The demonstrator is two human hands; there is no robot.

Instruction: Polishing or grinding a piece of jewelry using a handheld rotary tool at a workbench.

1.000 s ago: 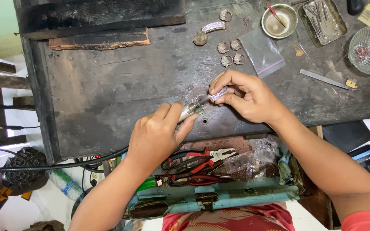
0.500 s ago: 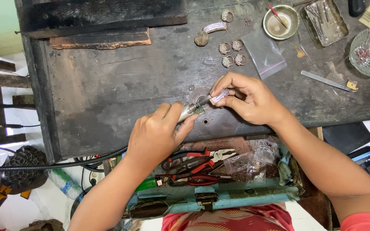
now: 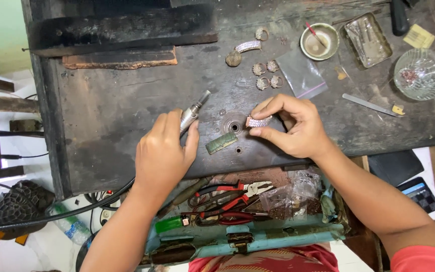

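My left hand (image 3: 164, 151) grips a silver rotary handpiece (image 3: 193, 109) whose tip points up and to the right; a black cable runs from it down to the left. My right hand (image 3: 293, 126) pinches a small stone-set ring piece (image 3: 259, 121) between thumb and fingers, just above the dark worn workbench (image 3: 117, 121). The handpiece tip is apart from the ring piece. A small green block (image 3: 221, 142) lies on the bench between my hands.
Several stone-set rings (image 3: 265, 75) and a clear plastic bag (image 3: 301, 73) lie further back. At the back right stand a small bowl (image 3: 319, 41), a metal tray (image 3: 368, 40) and a glass dish (image 3: 421, 73). An open drawer (image 3: 237, 206) holds red-handled pliers.
My hands have drawn apart: the left hand pulled the handpiece away to the left, off the ring piece, and the right hand moved right, still holding the piece. The green block is now uncovered.
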